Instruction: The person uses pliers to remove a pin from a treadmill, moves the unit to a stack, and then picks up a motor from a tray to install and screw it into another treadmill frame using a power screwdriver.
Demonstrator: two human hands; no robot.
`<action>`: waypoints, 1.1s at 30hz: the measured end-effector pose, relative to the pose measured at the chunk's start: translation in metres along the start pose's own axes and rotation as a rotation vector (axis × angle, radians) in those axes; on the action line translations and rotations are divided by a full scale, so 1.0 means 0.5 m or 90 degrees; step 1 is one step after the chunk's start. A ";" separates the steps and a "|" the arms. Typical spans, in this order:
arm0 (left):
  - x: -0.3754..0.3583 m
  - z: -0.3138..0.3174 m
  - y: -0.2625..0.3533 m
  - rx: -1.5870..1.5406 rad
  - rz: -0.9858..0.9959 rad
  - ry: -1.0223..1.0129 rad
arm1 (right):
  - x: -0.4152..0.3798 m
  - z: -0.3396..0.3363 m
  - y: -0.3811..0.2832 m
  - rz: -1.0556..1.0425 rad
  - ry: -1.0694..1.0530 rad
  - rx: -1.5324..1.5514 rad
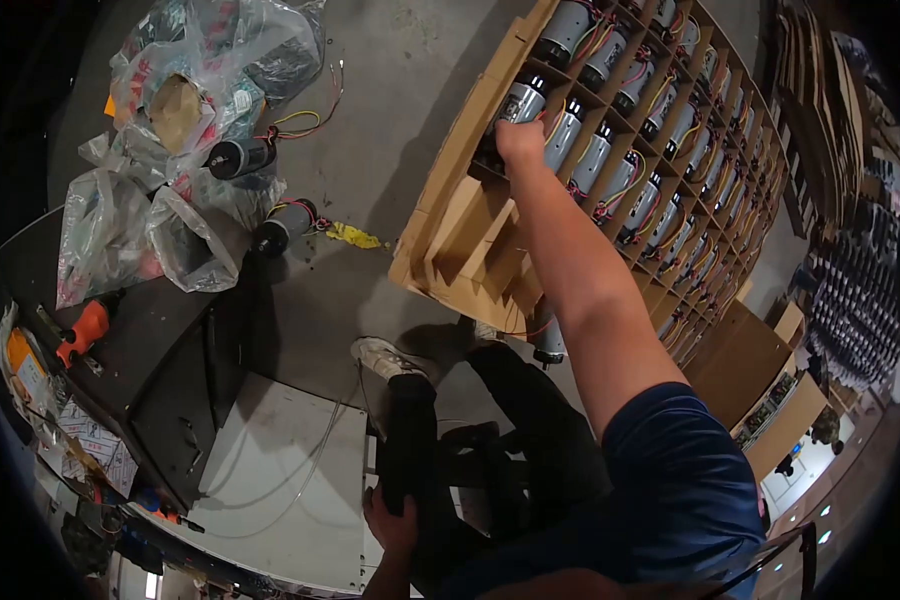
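My right hand [522,142] is closed round the lower end of a silver electric motor [524,98] in the near-left part of a divided cardboard box [430,215]. Its fingertips are partly hidden. Rows of similar motors with red, yellow and black wires, such as this wired motor [592,158], fill many compartments. Down by my knee, my left hand [392,522] rests on my dark trouser leg, fingers apart, holding nothing. One more motor [548,343] is outside the box's near edge, beside my other leg.
Two loose motors lie at the left, a black-ended motor [242,158] and another motor [286,228], next to crumpled plastic bags [195,60]. An orange-handled tool [85,332] lies on a dark cabinet [110,365]. Flattened cardboard [820,100] stands at the right.
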State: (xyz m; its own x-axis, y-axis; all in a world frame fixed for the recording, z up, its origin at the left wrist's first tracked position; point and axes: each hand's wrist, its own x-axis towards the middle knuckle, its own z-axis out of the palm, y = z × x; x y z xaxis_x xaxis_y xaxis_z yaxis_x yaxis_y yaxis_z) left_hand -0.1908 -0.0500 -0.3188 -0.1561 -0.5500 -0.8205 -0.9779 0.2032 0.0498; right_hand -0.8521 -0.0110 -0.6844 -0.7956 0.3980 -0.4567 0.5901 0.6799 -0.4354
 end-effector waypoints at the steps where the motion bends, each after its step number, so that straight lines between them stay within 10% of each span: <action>1: -0.004 0.004 -0.012 0.012 -0.001 0.006 | 0.022 0.008 0.003 -0.005 -0.004 -0.017; 12: 0.016 -0.012 -0.009 0.008 -0.022 0.028 | 0.096 0.024 0.011 -0.034 -0.096 -0.025; 16: 0.012 -0.040 -0.019 -0.018 -0.010 0.035 | 0.087 -0.037 0.016 0.096 -0.393 0.341; 27: -0.021 -0.023 -0.032 0.005 0.069 0.051 | -0.538 -0.491 0.079 0.059 -0.701 0.069; 33: -0.144 -0.091 0.121 -0.991 0.037 -0.271 | -1.010 -0.645 0.117 -0.142 -0.995 -0.241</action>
State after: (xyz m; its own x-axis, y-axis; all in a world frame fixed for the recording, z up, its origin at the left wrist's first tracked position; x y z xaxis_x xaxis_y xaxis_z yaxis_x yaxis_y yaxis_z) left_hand -0.2454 -0.0351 -0.2309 -0.4077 -0.2647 -0.8739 -0.1988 -0.9084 0.3678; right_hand -0.4600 0.0263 -0.2289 0.1907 -0.5437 -0.8173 0.2346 0.8337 -0.4999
